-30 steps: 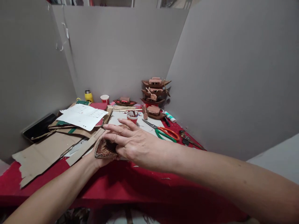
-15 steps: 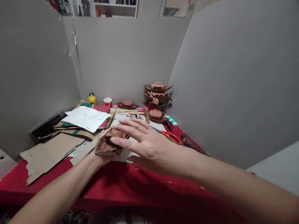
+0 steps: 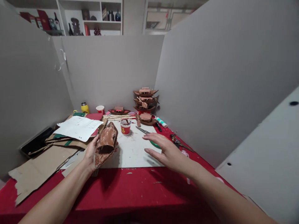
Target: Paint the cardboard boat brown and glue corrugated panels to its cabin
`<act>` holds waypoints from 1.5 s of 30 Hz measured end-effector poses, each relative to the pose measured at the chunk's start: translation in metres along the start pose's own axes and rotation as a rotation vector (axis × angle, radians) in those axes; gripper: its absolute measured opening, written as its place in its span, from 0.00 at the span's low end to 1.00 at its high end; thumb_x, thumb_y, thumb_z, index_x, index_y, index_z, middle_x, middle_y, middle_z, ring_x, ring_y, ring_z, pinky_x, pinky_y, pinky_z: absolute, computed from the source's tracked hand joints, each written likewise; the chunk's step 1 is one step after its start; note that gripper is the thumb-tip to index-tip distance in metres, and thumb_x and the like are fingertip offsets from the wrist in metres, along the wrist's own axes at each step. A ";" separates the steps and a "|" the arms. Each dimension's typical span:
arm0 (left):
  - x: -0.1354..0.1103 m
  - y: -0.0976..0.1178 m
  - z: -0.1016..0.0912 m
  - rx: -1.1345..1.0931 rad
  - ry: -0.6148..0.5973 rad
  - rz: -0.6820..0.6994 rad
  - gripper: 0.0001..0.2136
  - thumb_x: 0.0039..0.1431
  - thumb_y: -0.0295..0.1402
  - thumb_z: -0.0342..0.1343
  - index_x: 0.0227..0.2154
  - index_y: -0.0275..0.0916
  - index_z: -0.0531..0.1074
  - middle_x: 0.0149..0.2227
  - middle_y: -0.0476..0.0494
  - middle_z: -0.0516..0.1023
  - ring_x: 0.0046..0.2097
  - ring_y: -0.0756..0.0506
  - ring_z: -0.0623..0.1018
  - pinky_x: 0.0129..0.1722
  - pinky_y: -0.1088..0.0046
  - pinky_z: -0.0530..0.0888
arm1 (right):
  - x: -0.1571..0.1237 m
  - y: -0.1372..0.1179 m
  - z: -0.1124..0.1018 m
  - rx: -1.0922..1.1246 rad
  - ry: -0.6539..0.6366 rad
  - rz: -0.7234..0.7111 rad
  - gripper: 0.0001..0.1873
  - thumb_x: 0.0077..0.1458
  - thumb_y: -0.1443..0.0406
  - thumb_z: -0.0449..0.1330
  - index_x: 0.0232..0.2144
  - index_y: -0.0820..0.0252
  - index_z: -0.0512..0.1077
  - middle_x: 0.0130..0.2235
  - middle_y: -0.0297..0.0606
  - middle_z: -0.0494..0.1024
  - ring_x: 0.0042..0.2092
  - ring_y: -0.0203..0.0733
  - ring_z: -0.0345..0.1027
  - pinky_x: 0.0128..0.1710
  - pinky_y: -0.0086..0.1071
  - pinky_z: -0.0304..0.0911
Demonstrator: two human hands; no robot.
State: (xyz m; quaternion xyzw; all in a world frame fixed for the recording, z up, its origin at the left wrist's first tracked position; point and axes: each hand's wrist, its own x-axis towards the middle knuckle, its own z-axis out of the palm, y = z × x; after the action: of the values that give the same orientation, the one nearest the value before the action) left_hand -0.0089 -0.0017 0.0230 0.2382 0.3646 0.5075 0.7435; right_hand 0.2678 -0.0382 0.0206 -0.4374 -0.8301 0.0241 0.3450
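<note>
A brown cardboard model boat (image 3: pixel 107 140) with a curved canopy is held by its side in my left hand (image 3: pixel 90 155), tilted above the white board (image 3: pixel 135 157). My right hand (image 3: pixel 164 151) is apart from it, fingers stretched out and nothing in them, over the board's right edge. Close under those fingers lie scissors (image 3: pixel 143 129), their handles partly hidden. A red paper cup (image 3: pixel 125 128) with something dark brown inside stands on the board beyond the boat.
Finished-looking model boats (image 3: pixel 145 100) are stacked at the back, with another boat (image 3: pixel 119 110) to their left. Thin wooden sticks (image 3: pixel 120 117) lie before them. Cardboard sheets (image 3: pixel 44 169) and a white paper (image 3: pixel 80 127) cover the left. Pliers (image 3: pixel 181 143) lie right. Grey partitions enclose the red table.
My right hand has come off the boat and moved right. The boat in my left hand has turned more lengthwise, and the view has shifted, uncovering the cup and scissors.
</note>
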 end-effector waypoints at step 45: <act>0.010 -0.052 0.017 -0.037 0.243 0.269 0.17 0.67 0.37 0.42 0.42 0.34 0.74 0.34 0.40 0.82 0.37 0.45 0.82 0.43 0.69 0.77 | -0.037 -0.038 0.057 0.211 -0.140 0.186 0.43 0.56 0.65 0.58 0.68 0.61 0.42 0.58 0.54 0.70 0.57 0.53 0.67 0.53 0.47 0.64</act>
State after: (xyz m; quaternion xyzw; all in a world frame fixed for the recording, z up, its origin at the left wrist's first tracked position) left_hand 0.0371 -0.0113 -0.0069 0.2080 0.4069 0.6340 0.6239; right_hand 0.2210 -0.0742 -0.0302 -0.4709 -0.8009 0.1735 0.3266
